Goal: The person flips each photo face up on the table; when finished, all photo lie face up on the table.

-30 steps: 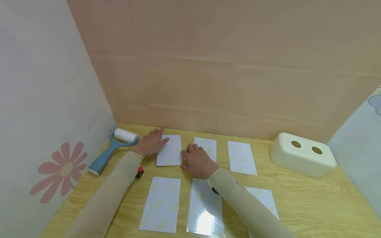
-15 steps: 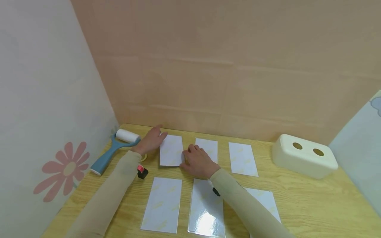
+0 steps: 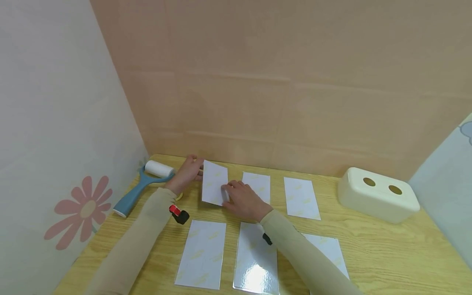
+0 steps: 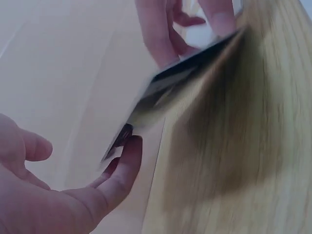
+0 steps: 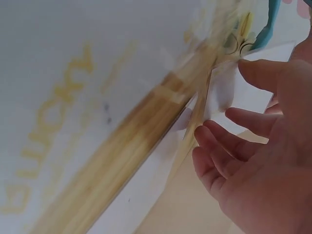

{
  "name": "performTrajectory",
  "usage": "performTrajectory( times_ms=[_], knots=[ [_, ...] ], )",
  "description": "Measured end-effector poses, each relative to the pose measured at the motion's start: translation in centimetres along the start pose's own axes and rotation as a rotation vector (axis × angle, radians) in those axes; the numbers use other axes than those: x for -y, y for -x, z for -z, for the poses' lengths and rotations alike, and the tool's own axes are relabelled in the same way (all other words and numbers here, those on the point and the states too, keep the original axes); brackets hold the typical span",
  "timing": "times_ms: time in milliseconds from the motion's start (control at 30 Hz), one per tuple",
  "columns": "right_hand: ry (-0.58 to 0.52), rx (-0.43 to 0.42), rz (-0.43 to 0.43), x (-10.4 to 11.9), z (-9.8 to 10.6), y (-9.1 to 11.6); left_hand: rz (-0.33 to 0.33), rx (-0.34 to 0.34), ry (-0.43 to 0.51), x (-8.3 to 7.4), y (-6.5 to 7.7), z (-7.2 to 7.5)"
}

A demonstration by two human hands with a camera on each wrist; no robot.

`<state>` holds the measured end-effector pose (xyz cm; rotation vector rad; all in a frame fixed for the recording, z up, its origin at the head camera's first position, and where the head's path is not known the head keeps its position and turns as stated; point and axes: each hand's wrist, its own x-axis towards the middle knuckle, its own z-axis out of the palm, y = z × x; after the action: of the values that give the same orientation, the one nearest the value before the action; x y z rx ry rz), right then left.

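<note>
A white-backed photo print [image 3: 214, 182] with pale yellow marks stands tilted at the back left, its left edge raised off the table. My left hand [image 3: 187, 174] is at that raised edge. In the left wrist view, the left hand's fingers [image 4: 122, 170] touch the print's dark, glossy underside, while the thumb [image 4: 38, 147] stays apart from it. My right hand [image 3: 245, 200] has its fingertips at the lower right edge. Seen from the right wrist, that hand's fingers [image 5: 219, 146] are loosely bent and the thumb [image 5: 261, 73] is spread away from them.
Several more prints lie face down in two rows, including one at the back right [image 3: 302, 198], one at front left [image 3: 200, 254] and a shiny one [image 3: 256, 258]. A blue-handled lint roller [image 3: 138, 188] lies left. A cream box [image 3: 377, 194] with two holes stands right.
The left hand has drawn back a little and come under the print's left edge. That edge has risen from flat to tilted. The right hand stays at the right edge.
</note>
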<state>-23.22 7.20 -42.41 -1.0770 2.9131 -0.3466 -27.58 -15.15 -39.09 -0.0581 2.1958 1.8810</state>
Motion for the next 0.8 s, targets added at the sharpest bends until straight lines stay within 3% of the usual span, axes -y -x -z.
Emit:
performTrajectory(
  times_ms=[233, 500, 667, 800],
  knots=[
    [-0.213, 0.049, -0.057, 0.2, -0.2, -0.3, 0.071, 0.076, 0.164, 0.2, 0.1, -0.7],
    [-0.530, -0.002, -0.085, 0.5, 0.7, -0.5, 0.130, 0.102, 0.320, 0.4, 0.3, -1.5],
    [-0.652, -0.021, -0.153, 1.1, 1.2, -0.7, 0.152, 0.114, 0.352, 0.7, 0.1, -2.0],
    [-0.810, -0.024, -0.223, 1.4, 1.7, -0.7, 0.127, 0.134, 0.344, 0.7, 0.3, -2.3]
  ],
)
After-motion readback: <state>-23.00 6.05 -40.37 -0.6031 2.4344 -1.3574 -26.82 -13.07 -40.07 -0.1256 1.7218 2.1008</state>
